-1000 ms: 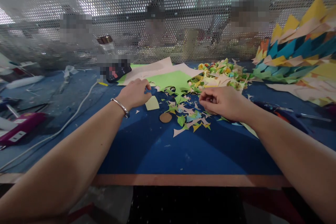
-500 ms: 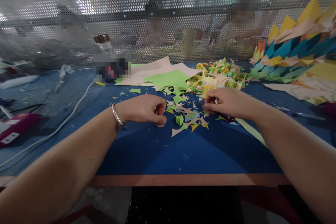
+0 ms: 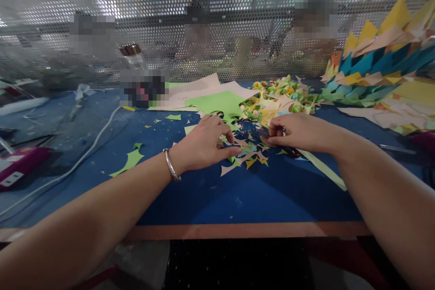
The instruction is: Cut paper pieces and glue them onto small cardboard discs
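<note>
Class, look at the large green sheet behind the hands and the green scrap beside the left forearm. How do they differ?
The green sheet is broad, while the green scrap is small and narrow.
The sheet meets pale pink paper; the scrap lies apart from it, on the blue tabletop.
Both are light green.

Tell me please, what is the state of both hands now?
Left hand: open, at the small multicoloured paper scraps.
Right hand: fingers curled; whether they grip something cannot be told.
</note>
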The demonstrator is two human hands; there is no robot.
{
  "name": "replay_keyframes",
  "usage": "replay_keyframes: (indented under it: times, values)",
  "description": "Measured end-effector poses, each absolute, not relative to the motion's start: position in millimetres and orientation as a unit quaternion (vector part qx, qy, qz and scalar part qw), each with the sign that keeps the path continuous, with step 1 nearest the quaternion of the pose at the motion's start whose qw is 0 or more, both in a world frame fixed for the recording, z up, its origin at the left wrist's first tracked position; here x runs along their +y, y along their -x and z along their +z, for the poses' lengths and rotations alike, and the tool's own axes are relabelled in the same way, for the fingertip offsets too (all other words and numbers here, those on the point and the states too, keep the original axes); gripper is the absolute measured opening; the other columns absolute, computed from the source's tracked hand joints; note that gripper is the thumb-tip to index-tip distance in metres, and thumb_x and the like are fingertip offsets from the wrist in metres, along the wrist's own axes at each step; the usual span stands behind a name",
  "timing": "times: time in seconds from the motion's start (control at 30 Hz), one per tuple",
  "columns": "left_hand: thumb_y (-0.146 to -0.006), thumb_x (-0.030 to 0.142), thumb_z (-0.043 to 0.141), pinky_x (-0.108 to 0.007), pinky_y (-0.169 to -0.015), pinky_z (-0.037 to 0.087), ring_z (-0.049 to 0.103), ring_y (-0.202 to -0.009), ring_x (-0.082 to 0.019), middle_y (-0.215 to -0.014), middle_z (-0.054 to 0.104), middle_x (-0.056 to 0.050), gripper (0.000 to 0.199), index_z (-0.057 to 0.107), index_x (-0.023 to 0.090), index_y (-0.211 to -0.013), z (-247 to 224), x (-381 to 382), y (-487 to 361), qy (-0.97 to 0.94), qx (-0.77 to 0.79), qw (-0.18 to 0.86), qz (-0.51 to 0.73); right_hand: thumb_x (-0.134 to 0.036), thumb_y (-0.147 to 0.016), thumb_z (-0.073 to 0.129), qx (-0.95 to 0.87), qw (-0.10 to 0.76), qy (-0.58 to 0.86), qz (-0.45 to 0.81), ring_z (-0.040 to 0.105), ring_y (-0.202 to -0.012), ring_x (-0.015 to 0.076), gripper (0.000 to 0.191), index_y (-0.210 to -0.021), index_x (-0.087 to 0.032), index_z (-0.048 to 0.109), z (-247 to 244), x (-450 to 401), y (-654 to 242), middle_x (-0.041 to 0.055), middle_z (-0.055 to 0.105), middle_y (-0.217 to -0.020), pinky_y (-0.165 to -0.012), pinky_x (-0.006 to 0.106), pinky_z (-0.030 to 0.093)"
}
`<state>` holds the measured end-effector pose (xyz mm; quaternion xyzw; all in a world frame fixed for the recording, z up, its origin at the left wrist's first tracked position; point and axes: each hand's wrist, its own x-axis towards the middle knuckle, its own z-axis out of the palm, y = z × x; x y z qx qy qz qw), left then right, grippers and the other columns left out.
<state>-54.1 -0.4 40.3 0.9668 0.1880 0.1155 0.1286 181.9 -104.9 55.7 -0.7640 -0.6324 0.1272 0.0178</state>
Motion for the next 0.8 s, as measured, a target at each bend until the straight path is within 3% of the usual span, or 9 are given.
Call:
replay_keyframes:
  times: [0.13,0.33,0.5,0.63,0.8]
  values:
    - [-0.083,0.032,0.062,-0.038,-0.091,0.040,0.053,-0.094,-0.023,-0.092,0.063,-0.007,0.015,0.066,0.018,-0.081,37.6,-8.6,50.1,-0.972,0.146,0.147,0.110,-0.029,-0.084,0.061,-0.643,0.002,0.759,0.103,0.061,-0.067,0.0186,0.008,-0.083,-0.022,0.062,58.5,-105.8,-182.7,0.0035,0.070,-0.079,-0.059,0.030,0.038]
    - [-0.077,0.021,0.058,-0.027,-0.061,0.039,0.053,-0.063,-0.013,-0.070,0.062,-0.001,0.003,0.059,0.018,-0.075,49.2,-5.3,55.1,-0.937,0.221,0.252,0.095,-0.036,-0.085,0.061,-0.637,-0.005,0.763,0.111,0.062,-0.066,0.0195,0.015,-0.083,-0.022,0.062,59.5,-107.5,-185.2,0.0042,0.070,-0.077,-0.058,0.031,0.037]
    - [-0.081,0.030,0.061,-0.025,-0.058,0.038,0.053,-0.060,-0.012,-0.069,0.062,-0.001,0.013,0.062,0.018,-0.077,57.3,3.5,62.4,-0.936,0.190,0.294,-0.022,-0.031,-0.084,0.058,-0.619,-0.033,0.776,0.118,0.061,-0.058,0.0194,0.015,-0.072,-0.022,0.058,59.3,-106.4,-184.8,0.0031,0.066,-0.062,-0.056,0.032,0.037]
    - [-0.085,0.047,0.062,-0.024,-0.056,0.037,0.053,-0.062,-0.013,-0.070,0.062,-0.001,0.029,0.066,0.018,-0.083,64.0,12.0,67.6,-0.927,0.158,0.322,-0.110,-0.030,-0.080,0.060,-0.610,-0.037,0.788,0.076,0.059,-0.061,0.0198,0.015,-0.069,-0.023,0.054,56.4,-103.5,-188.5,0.0035,0.067,-0.067,-0.054,0.032,0.035]
    - [-0.086,0.051,0.061,-0.025,-0.059,0.039,0.055,-0.064,-0.014,-0.071,0.065,-0.001,0.034,0.067,0.018,-0.082,66.9,27.7,71.5,-0.924,0.184,0.327,-0.076,-0.030,-0.079,0.059,-0.625,0.022,0.779,0.035,0.054,-0.060,0.0184,0.017,-0.065,-0.023,0.053,48.1,-99.9,-201.1,0.0024,0.062,-0.063,-0.055,0.031,0.032]
